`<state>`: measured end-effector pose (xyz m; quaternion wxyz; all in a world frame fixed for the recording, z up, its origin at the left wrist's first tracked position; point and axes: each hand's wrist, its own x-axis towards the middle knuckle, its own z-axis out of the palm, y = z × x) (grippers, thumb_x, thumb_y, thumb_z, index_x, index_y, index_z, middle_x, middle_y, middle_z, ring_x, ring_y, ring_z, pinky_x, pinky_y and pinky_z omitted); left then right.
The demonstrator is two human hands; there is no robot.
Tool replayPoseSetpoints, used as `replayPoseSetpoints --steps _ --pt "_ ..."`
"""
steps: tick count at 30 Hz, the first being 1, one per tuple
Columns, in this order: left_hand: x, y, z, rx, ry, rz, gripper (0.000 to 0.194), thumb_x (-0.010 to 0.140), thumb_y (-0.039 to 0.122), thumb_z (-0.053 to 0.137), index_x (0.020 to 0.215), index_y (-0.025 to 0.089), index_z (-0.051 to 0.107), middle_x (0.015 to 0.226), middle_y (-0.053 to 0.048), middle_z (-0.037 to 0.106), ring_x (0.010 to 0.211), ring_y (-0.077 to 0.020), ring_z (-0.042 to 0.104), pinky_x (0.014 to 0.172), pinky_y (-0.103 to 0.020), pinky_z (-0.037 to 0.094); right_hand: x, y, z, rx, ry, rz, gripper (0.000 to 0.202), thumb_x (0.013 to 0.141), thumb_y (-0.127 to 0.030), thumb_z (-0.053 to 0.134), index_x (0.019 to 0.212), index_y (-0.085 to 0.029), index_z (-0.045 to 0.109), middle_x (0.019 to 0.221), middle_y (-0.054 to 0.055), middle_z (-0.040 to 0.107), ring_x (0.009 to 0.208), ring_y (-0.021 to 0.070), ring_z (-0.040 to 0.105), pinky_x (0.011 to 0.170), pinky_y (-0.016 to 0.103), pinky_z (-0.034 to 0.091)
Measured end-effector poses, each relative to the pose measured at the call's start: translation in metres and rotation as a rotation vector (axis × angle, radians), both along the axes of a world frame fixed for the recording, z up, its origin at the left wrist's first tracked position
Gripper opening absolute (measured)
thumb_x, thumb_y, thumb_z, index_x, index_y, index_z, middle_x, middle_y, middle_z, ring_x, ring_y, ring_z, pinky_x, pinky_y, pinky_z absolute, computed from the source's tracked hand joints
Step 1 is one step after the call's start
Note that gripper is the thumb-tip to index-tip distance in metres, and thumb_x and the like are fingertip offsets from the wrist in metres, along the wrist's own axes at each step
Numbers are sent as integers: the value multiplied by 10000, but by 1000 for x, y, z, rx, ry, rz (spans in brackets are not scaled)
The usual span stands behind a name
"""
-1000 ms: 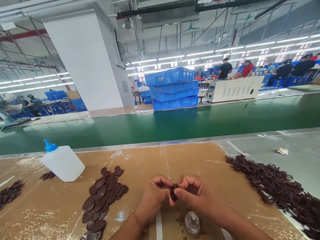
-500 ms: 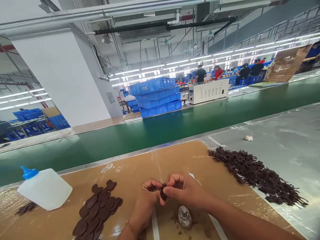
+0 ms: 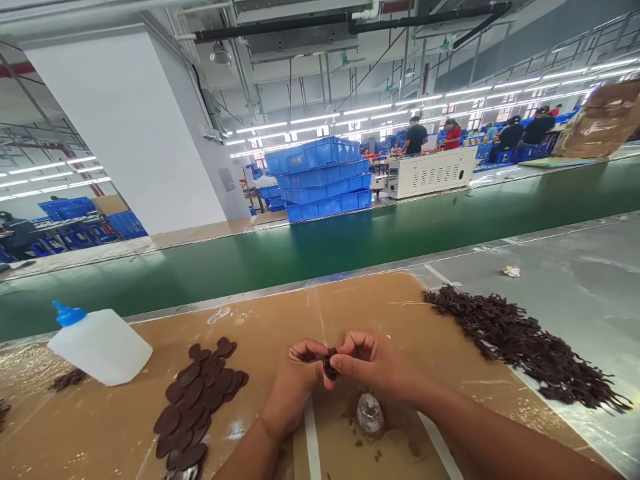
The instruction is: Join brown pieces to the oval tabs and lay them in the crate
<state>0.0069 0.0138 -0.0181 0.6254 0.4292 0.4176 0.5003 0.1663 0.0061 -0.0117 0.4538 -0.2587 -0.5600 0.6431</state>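
Between my two hands is a small dark brown piece (image 3: 330, 365), pinched from both sides above the brown work surface. My left hand (image 3: 299, 377) has its thumb and fingers closed on the piece's left side. From the right, my right hand (image 3: 370, 363) pinches the same piece with thumb and forefinger. Just below my right hand stands a small clear, glassy object (image 3: 370, 415) with dark spots around it. A pile of flat dark brown discs (image 3: 193, 400) lies left of my hands. Over on the right lies a long heap of dark brown stringy pieces (image 3: 520, 343).
A white bottle with a blue nozzle (image 3: 103, 347) is at the left. Beyond the table edge runs a green conveyor belt (image 3: 320, 247). Behind it are stacked blue crates (image 3: 325, 180), a white machine (image 3: 433, 173) and several people farther off.
The view has shifted slightly, so the table items appear higher in the picture. Both hands still pinch the dark piece, with little change in their grip.
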Motion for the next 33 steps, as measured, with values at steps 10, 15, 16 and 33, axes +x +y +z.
replayPoseSetpoints --steps 10,15,16,33 --pt "1 -2 2 -29 -41 -33 215 444 17 735 590 141 640 426 23 599 438 -87 516 486 -173 392 3 -4 6 -5 -10 23 377 780 -425 753 674 -190 479 712 44 719 701 156 623 651 281 405" --pt "1 -2 3 -18 -35 -30 225 431 16 737 597 138 648 468 12 631 458 -93 536 499 -178 405 3 -4 3 -2 -3 24 369 806 -427 728 675 -187 481 703 29 701 683 144 611 634 272 405" --pt "1 -2 2 -16 -33 -31 217 441 35 747 600 141 645 457 14 624 456 -95 537 500 -181 408 2 -3 3 -1 0 21 368 805 -425 730 674 -186 484 701 25 699 688 145 615 641 273 409" --pt "0 0 1 -17 -37 -54 242 433 40 779 598 143 635 474 25 625 448 -101 556 475 -181 418 3 -3 2 -10 -22 17 349 802 -411 740 677 -183 507 690 1 648 699 146 610 635 274 412"
